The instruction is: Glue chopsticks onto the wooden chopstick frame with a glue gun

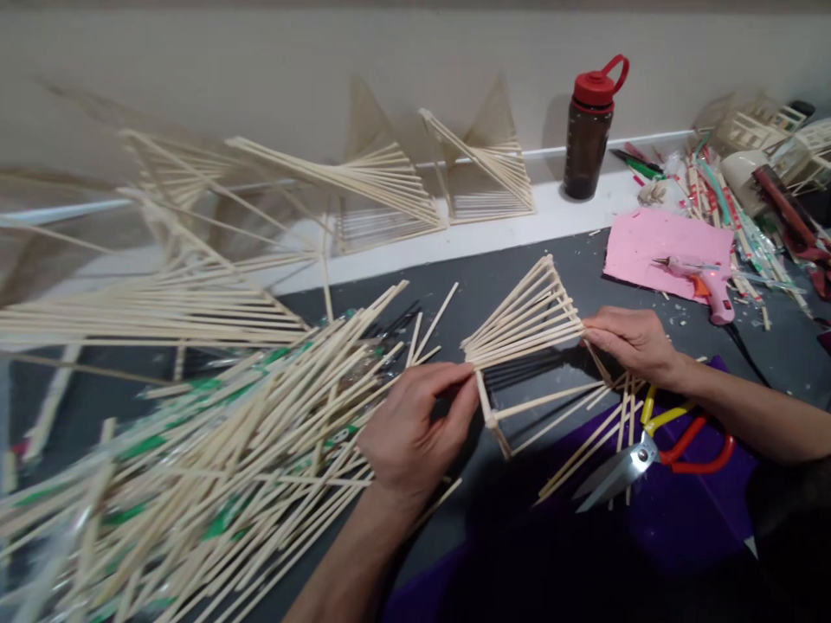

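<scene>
A small model of thin wooden sticks [529,322], its upper sticks fanned out, is held between both hands over the dark tabletop. My left hand [421,424] pinches its near left corner between thumb and fingers. At its right corner, my right hand [633,342] has thumb and fingers closed on the stick ends. Below the fan, a few sticks make an open frame. Scissors [649,450] with red and yellow handles lie near my right forearm, beside several loose sticks [584,446].
A big pile of loose sticks [260,467] spreads at left. Larger stick models [396,186] stand along the wall. A red-capped bottle [588,138] stands at the back. On pink foam [633,247] lies a pink glue gun [705,281]. Stick packets and clutter [720,199] sit far right.
</scene>
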